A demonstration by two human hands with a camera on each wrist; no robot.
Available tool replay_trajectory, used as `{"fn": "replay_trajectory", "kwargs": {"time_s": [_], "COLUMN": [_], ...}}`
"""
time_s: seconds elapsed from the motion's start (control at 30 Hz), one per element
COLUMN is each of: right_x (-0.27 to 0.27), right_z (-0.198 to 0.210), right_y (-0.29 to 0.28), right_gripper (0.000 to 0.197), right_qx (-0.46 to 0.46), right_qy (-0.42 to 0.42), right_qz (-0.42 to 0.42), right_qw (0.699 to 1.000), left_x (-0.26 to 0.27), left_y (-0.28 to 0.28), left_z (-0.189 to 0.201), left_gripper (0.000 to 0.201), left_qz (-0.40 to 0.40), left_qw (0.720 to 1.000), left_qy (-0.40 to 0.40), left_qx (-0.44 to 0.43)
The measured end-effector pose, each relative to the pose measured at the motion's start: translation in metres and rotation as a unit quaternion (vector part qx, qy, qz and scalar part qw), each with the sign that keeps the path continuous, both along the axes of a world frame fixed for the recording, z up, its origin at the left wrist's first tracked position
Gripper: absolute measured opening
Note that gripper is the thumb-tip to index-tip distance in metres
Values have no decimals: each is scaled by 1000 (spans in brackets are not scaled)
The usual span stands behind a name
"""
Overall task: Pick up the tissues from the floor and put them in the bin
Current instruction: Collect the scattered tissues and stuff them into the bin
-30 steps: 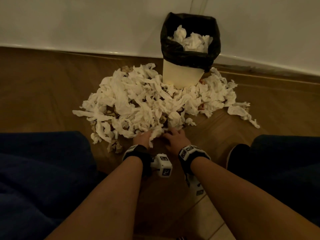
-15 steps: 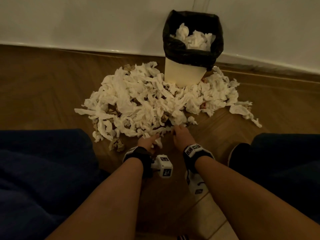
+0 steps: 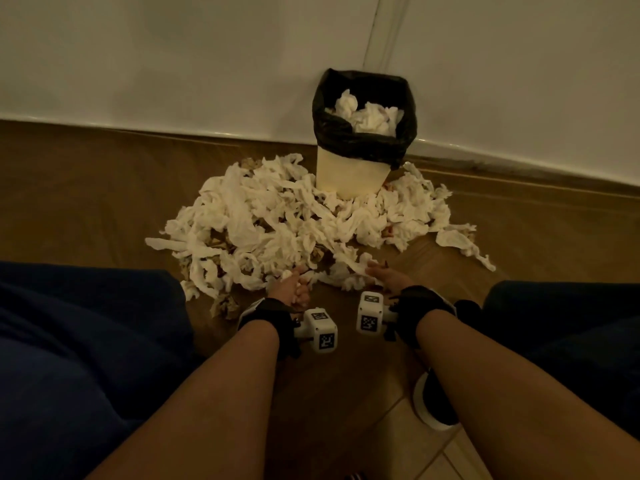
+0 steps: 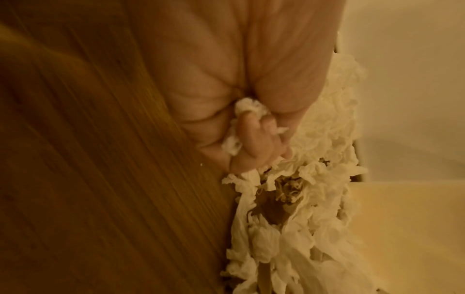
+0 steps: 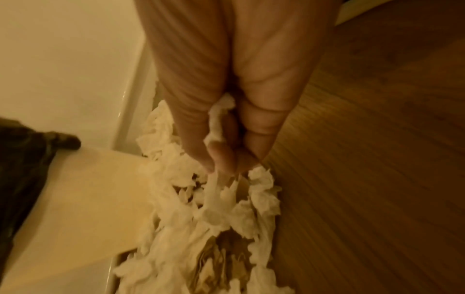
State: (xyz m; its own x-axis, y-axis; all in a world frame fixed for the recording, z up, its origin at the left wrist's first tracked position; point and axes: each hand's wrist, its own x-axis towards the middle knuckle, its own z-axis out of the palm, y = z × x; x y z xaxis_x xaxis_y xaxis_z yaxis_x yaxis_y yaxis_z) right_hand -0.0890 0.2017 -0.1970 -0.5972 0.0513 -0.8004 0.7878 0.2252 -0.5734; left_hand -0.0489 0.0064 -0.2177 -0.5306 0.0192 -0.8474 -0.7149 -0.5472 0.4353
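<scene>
A big heap of crumpled white tissues (image 3: 277,223) lies on the wooden floor in front of a cream bin (image 3: 349,174) lined with a black bag, which holds more tissues (image 3: 367,114). My left hand (image 3: 291,289) is at the heap's near edge, its fingers curled round a wad of tissue (image 4: 241,127). To its right, my right hand (image 3: 381,275) grips a strip of tissue (image 5: 216,123) that runs back into the pile (image 5: 221,208).
The bin stands against a white wall (image 3: 173,64) with a baseboard. My knees in dark blue fabric (image 3: 69,341) flank the arms on both sides. A black shoe (image 3: 436,403) sits near my right forearm. Bare wooden floor (image 3: 86,185) stretches left and right of the heap.
Both hands, close together at the heap's edge before, have spread apart. The right hand moved to the right holding a strip, and the left closed on a wad.
</scene>
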Motion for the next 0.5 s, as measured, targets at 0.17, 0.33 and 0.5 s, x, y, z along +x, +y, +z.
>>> {"fn": "replay_trajectory", "kwargs": {"time_s": [0.17, 0.33, 0.5], "right_x": [18, 36, 38], "right_z": [-3, -13, -7], "right_y": [20, 26, 23], "right_gripper": [50, 16, 17], "right_qx": [21, -125, -147], "right_qy": [-65, -127, -101], "right_qz": [-20, -93, -215], "right_qw": [997, 980, 960], "left_x": [4, 4, 0], "left_y": [-3, -1, 3], "left_z": [7, 4, 1], "left_gripper": [41, 39, 30], "left_qz": [-45, -37, -6], "left_qw": [999, 999, 1000], "left_qy": [2, 0, 4], "left_qx": [10, 28, 26]}}
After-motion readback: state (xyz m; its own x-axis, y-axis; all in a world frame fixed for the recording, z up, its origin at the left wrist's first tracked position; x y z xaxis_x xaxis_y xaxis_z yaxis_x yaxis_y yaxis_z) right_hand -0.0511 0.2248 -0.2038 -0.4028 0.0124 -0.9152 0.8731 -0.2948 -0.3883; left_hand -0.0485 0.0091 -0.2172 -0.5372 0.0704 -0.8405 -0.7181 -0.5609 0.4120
